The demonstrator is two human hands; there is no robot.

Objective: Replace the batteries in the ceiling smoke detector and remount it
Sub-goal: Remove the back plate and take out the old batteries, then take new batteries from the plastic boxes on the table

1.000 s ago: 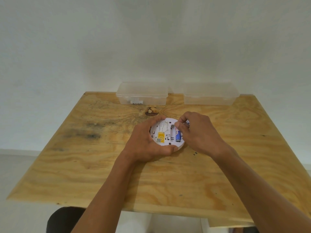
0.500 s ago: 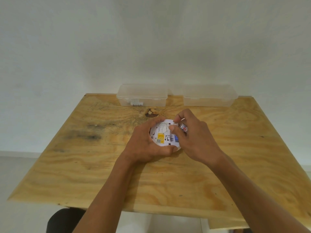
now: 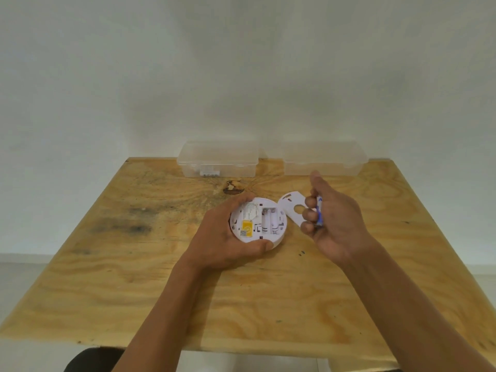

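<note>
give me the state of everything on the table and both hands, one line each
smoke detector: back side up, gripped, battery bay open and empty
mounting plate: detached, flat on the table beside the detector
battery: out of the bay, held
left hand: closed around the detector
right hand: closed on the battery
left clear box: lid shut, small items inside
right clear box: lid shut, looks empty
</note>
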